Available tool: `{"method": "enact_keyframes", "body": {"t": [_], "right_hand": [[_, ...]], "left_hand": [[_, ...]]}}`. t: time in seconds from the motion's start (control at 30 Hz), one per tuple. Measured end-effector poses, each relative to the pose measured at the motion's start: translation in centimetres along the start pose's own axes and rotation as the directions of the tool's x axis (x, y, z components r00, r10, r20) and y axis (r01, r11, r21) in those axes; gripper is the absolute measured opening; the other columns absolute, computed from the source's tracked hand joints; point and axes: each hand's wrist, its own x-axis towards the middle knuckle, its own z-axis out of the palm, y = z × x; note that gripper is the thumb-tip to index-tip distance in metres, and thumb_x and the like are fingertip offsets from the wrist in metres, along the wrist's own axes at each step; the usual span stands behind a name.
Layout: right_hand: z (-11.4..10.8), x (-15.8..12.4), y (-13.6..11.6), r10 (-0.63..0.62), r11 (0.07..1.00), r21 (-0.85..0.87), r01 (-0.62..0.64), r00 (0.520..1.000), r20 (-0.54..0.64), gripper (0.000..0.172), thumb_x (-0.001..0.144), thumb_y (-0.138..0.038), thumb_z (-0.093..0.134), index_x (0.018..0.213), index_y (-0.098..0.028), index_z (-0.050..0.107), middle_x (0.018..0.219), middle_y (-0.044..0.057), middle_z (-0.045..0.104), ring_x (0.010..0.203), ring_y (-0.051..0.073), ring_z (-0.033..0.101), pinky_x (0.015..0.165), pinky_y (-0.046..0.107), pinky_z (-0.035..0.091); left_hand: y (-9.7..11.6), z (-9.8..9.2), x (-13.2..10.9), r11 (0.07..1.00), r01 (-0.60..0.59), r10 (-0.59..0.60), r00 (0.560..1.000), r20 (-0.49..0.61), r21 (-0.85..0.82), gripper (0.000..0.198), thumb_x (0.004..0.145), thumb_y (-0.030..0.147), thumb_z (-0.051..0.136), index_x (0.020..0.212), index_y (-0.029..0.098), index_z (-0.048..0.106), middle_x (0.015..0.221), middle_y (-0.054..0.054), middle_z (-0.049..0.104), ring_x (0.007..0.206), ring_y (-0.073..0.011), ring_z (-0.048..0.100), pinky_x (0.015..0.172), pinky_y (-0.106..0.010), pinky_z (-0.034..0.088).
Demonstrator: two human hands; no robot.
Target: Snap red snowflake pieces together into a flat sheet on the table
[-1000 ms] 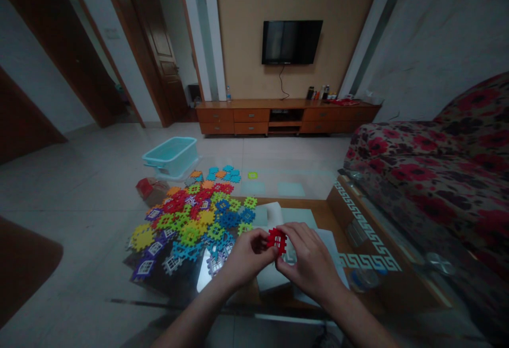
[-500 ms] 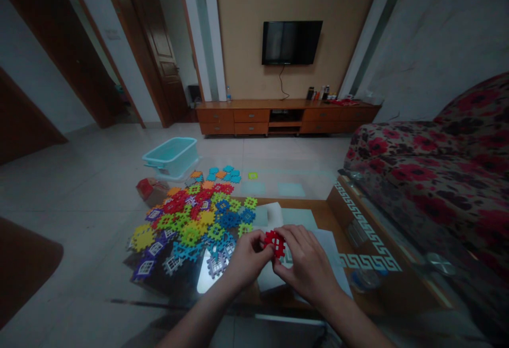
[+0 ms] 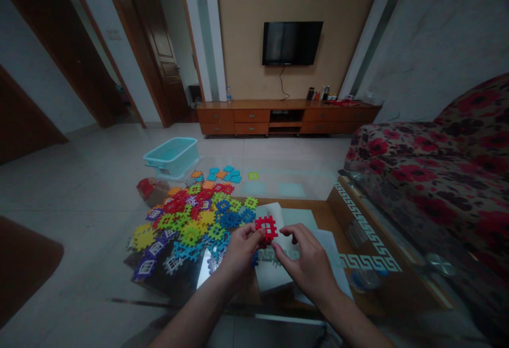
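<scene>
At 10 o'clock from the hands, a box (image 3: 151,190) sits on the floor (image 3: 79,205), and a pale blue tub (image 3: 172,157) is set just beyond it. A heap of grid-shaped plastic pieces (image 3: 186,228) in many colours is spread over the left of the glass worktop (image 3: 302,203), with teal pieces (image 3: 222,174) trailing off towards 11 o'clock.

The red piece (image 3: 267,228) is held up at the centre, just right of the heap and above a white sheet (image 3: 272,273). Its left edge is pinched by the left hand (image 3: 240,252), so the left grip is clamped on it. The right hand (image 3: 306,266) is held just beside it with the fingers curled and apart from one another; the right grip is open, with no clear hold on the piece. For a piece this light, a pinch at the rim is best: the slots are left unblocked and the face stays in view.

Both forearms reach in from the bottom edge, angled towards each other, with the wrists raised off the worktop. A bottle (image 3: 365,280) lies at 3 o'clock, and a floral sofa (image 3: 421,178) stands at 2 o'clock.
</scene>
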Motion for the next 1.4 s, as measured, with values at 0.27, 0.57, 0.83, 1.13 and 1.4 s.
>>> {"method": "enact_keyframes", "body": {"t": [0.27,0.57,0.83,1.13,1.4], "right_hand": [[0.1,0.0,0.1,-0.071,0.997,-0.021,0.070,0.997,-0.023,0.011,0.088,-0.023,0.062,0.099,-0.023,0.060,0.088,0.005,0.066,0.082,0.023,0.064,0.073,0.035,0.049],[0.0,-0.1,-0.1,-0.090,0.995,-0.056,0.088,0.995,-0.032,0.011,0.087,-0.021,0.063,0.097,-0.022,0.060,0.087,0.005,0.066,0.082,0.023,0.063,0.073,0.037,0.048],[-0.1,-0.1,-0.3,-0.107,0.991,-0.086,0.102,0.993,-0.047,0.011,0.086,-0.020,0.063,0.096,-0.021,0.060,0.087,0.006,0.067,0.082,0.023,0.063,0.076,0.037,0.048],[0.1,-0.1,-0.1,-0.161,0.983,-0.105,0.149,0.980,-0.115,0.011,0.085,-0.021,0.065,0.095,-0.020,0.061,0.085,0.005,0.067,0.080,0.022,0.062,0.074,0.034,0.046],[0.0,-0.2,-0.1,-0.177,0.973,-0.166,0.160,0.979,-0.098,0.009,0.085,-0.021,0.065,0.094,-0.020,0.063,0.083,0.004,0.067,0.078,0.021,0.061,0.074,0.034,0.043]], "left_hand": [[-0.9,-0.3,0.4,1.000,0.000,-0.001,1.000,0.028,0.023,0.040,0.065,0.045,0.085,0.067,0.017,0.056,0.068,-0.002,0.064,0.067,-0.0149,0.059,0.069,-0.027,0.045],[-1.1,-0.3,0.4,1.000,-0.004,0.004,0.999,0.041,0.019,0.038,0.067,0.044,0.084,0.069,0.016,0.057,0.070,-0.003,0.067,0.067,-0.0147,0.059,0.069,-0.027,0.045],[-1.0,-0.5,0.3,0.982,-0.074,0.069,0.997,0.034,0.172,0.034,0.074,0.044,0.078,0.072,0.016,0.060,0.074,-0.004,0.069,0.070,-0.0163,0.061,0.069,-0.027,0.045],[-1.2,-0.6,0.4,0.971,-0.107,0.103,0.994,0.029,0.216,0.033,0.075,0.043,0.076,0.071,0.016,0.057,0.070,-0.002,0.065,0.069,-0.0155,0.059,0.067,-0.026,0.045],[-1.3,-0.8,0.4,0.960,-0.135,0.130,0.991,0.036,0.244,0.029,0.076,0.039,0.074,0.070,0.017,0.057,0.069,-0.002,0.066,0.069,-0.0154,0.060,0.067,-0.025,0.044]]}}
